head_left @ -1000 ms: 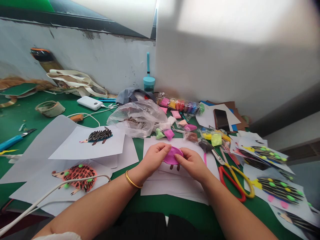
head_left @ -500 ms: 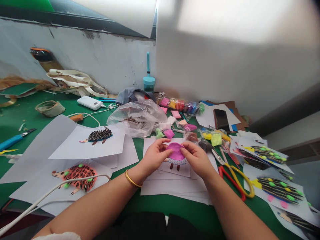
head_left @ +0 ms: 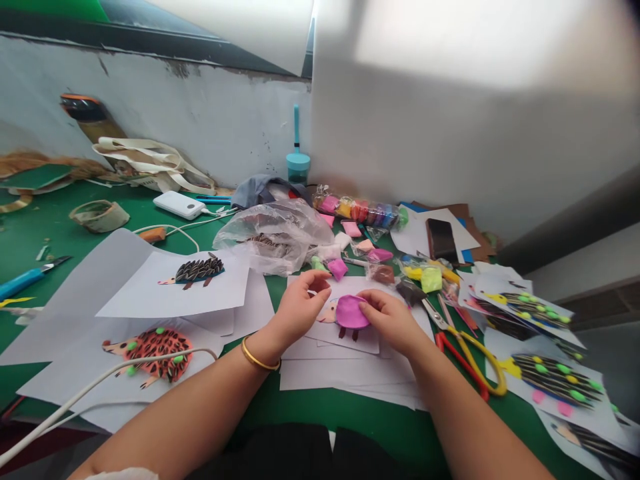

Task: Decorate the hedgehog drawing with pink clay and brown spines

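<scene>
A flat, round piece of purple modelling clay [head_left: 351, 312] lies over the body of a hedgehog picture on white paper [head_left: 327, 337]. The hedgehog's face [head_left: 327, 312] and brown legs stay visible around the clay. My right hand [head_left: 393, 321] pinches the clay's right edge between thumb and fingers. Just left of the picture, my left hand [head_left: 303, 303] is off the clay, its thumb and fingers curved and apart with nothing between them.
Behind the hands lie several small clay packets [head_left: 337, 269] and a clear plastic bag [head_left: 275, 233] with seeds. Scissors [head_left: 460, 340] rest at right, near finished hedgehog pictures [head_left: 555, 380]. More seed-covered hedgehogs [head_left: 155, 357] and a blue craft knife [head_left: 30, 280] are at left. A white cable [head_left: 115, 373] crosses the front left.
My left hand has let go of the purple clay and moved left. The clay now sits lower on the picture, uncovering the hedgehog's face, with my right hand still holding its edge.
</scene>
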`<state>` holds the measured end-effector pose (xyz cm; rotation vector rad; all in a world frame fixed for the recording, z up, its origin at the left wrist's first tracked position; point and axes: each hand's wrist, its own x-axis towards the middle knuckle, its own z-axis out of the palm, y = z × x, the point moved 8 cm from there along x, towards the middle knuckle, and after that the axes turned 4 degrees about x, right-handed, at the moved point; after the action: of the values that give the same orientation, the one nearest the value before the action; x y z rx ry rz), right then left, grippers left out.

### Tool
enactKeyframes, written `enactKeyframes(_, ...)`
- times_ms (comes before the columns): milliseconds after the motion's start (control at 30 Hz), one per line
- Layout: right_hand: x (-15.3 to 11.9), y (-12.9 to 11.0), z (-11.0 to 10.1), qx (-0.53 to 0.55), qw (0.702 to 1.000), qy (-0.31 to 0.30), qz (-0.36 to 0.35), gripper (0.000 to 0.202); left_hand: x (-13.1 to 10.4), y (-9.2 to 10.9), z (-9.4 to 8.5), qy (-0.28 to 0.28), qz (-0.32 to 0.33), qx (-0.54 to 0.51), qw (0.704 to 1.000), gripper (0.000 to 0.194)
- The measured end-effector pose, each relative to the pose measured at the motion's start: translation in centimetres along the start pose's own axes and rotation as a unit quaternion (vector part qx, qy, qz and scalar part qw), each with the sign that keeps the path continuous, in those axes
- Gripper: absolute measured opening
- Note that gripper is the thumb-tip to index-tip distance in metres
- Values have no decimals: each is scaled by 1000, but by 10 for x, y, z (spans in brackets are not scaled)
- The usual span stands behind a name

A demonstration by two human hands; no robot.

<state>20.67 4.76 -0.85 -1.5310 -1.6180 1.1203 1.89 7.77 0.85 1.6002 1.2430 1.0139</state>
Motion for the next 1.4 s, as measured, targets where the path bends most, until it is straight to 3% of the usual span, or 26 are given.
enactKeyframes(233,2,16,2,-60,998,27,10,24,-11,1,12,-85,80,207,971,33)
enactKeyframes(433,3,15,-1,-129,991,41,4,19,-21,2,24,-146,137,299,933,52)
enactKeyframes(833,3,9,3,-133,990,38,-2,18,-24,1,30,-170,156,343,910,53)
enactKeyframes(1067,8,13,-11,-149,987,55,-38,28,-32,2,37,-203,193,376,883,53)
enactKeyframes(1233,7,21,-23,-134,990,52,2,30,-35,1,39,-215,202,385,874,48)
enactKeyframes(1400,6,27,-19,-84,996,30,9,26,-35,0,38,-212,193,373,882,46)
